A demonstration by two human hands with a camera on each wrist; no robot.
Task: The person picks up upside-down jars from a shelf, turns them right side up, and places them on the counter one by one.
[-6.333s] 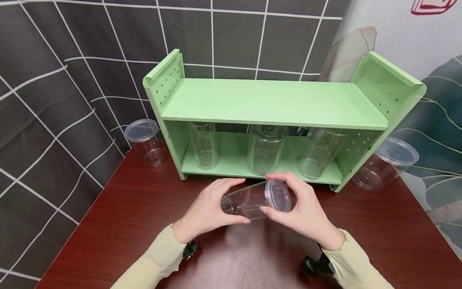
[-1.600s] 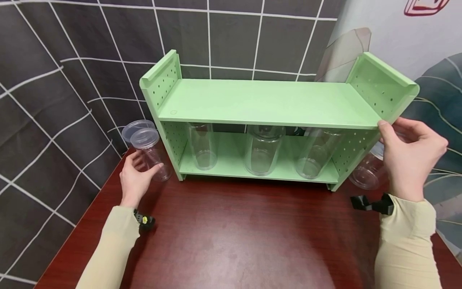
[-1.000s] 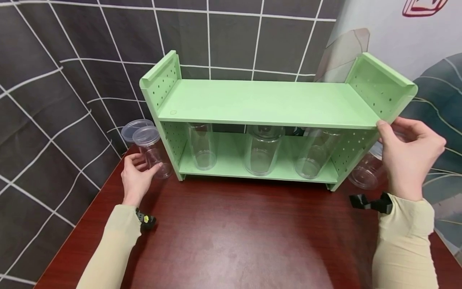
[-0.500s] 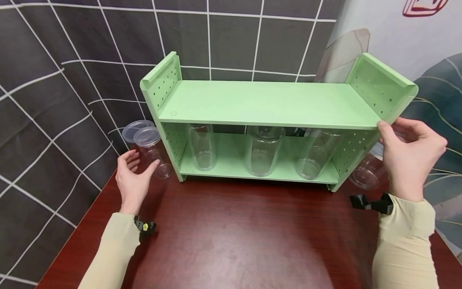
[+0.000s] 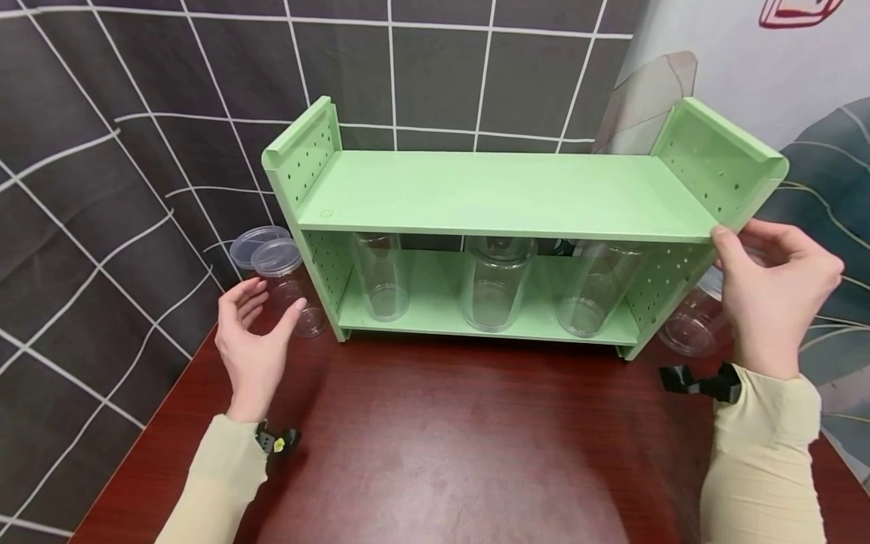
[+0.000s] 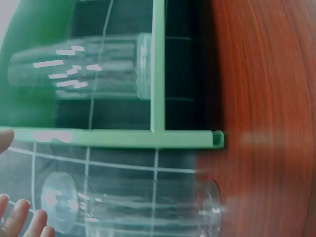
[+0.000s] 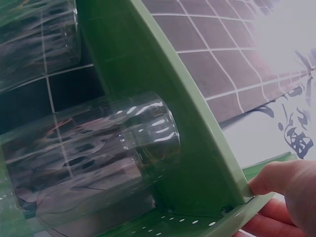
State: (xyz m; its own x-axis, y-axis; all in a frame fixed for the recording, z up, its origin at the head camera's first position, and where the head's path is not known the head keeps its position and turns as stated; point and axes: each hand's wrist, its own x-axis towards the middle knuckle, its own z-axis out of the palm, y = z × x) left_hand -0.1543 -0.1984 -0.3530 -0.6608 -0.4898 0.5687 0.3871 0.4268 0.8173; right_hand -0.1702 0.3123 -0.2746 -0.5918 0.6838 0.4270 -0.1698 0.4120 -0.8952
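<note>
Lidded jar (image 5: 290, 282) released beside green shelf (image 5: 510, 196);
left hand (image 5: 254, 351) drawn back and spread wide; placing seems finished; green shelf pinched by right hand (image 5: 778, 296).

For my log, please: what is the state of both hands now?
Left hand: open, holding nothing, near a lidded jar.
Right hand: holding the green shelf by its right side.

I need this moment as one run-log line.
left hand: beside front-left jar, not gripping | right hand: grips green rack at right | inner jars: on lower shelf
</note>
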